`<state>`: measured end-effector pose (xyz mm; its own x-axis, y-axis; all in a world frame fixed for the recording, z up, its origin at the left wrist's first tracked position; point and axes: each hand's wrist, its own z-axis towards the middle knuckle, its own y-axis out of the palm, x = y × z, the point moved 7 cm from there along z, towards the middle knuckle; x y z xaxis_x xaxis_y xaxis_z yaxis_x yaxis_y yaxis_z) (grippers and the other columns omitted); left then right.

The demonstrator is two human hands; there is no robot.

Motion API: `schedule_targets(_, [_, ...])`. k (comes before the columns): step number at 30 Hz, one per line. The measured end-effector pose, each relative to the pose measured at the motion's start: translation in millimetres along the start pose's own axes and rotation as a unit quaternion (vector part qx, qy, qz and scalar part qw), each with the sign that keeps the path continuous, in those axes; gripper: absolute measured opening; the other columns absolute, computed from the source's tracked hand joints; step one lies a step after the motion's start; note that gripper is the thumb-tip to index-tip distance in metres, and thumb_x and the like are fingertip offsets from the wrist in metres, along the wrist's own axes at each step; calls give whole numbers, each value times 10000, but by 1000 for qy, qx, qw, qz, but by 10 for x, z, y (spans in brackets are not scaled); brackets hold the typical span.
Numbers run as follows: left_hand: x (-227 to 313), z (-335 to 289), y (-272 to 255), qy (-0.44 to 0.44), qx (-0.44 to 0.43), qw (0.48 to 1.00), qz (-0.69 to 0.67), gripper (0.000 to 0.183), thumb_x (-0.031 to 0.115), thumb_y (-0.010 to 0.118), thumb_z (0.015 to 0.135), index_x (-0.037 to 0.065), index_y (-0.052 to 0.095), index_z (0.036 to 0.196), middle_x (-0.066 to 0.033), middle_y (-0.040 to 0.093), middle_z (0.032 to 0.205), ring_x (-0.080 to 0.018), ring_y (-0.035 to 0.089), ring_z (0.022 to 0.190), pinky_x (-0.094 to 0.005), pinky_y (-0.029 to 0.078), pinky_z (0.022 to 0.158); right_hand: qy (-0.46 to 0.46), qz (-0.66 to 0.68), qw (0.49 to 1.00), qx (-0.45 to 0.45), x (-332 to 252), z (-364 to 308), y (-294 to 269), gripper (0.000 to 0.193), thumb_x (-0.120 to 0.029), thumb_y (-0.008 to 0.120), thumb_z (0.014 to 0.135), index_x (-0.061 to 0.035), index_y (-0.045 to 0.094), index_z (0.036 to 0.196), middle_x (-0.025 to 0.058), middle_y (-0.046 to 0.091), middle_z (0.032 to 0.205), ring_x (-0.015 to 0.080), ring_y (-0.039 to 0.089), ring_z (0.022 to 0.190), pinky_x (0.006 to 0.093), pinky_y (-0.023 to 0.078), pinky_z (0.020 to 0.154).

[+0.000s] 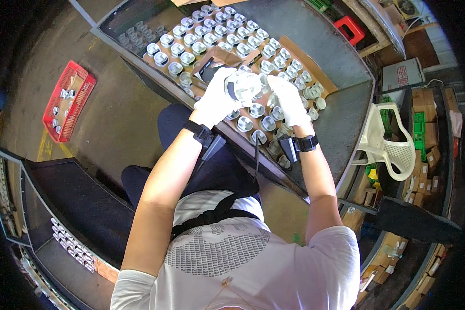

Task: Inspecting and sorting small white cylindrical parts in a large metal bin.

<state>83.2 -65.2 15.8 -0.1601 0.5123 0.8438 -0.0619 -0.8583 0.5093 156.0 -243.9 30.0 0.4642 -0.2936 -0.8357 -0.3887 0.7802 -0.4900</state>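
My left hand (213,102), in a white glove, is closed around a metal engine piston (245,87) and holds it above the table. Just to the right, my gloved right hand (290,102) has its fingers bent together near that piston. Glare hides whether anything is between them. Below both hands, many more pistons (245,124) stand in rows on brown cardboard. Beside my left hand sits a small open cardboard box (197,81) with a dark object inside.
A metal-edged workbench (349,98) carries the pistons. On the floor at left lies a red plastic crate (88,82) holding several pistons. At right are a white plastic chair (398,150) and shelves of boxes (423,170). More pistons (70,245) line a rack at lower left.
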Motion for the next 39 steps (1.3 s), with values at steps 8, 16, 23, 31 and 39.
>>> schedule_targets(8, [-25,14,-35,-47,68,996,27,449,86,639,929,6,529,1357,-103,663,1235,-175,654,1107,-328,552,935,344,325,874,-110,115,-268,269,372,-316,539,1043,-13,631,1238,82,719,1010,117,603,706,257,492,622])
schedule_targets(16, [-90,21,90,-32,42,951,304,606,125,732,844,63,545,1417,-120,615,1323,-206,595,1179,-352,466,1030,452,646,599,-140,282,-601,537,218,-196,611,1000,-38,640,1147,34,686,914,108,618,684,231,503,563])
schedule_targets(23, [39,-21,242,43,26,829,556,478,188,675,909,55,588,1359,-186,644,1246,-304,619,1150,-385,469,1013,433,535,710,-149,1516,-877,473,246,-121,551,977,14,615,1172,77,650,914,70,554,647,204,412,490])
schedule_targets(31, [382,-122,-155,86,81,720,683,306,130,620,919,133,678,1220,-113,698,1016,-309,664,900,-430,534,796,397,-270,876,-48,2890,-513,-509,254,-250,644,872,-14,713,935,181,714,902,306,693,826,413,542,705])
schedule_targets(39, [364,-162,-63,71,68,700,708,292,27,643,867,104,699,1143,-100,718,1063,-299,672,943,-398,535,839,362,-386,848,-3,3500,-244,-311,249,-250,572,882,-72,722,972,205,718,1026,381,689,982,472,555,839])
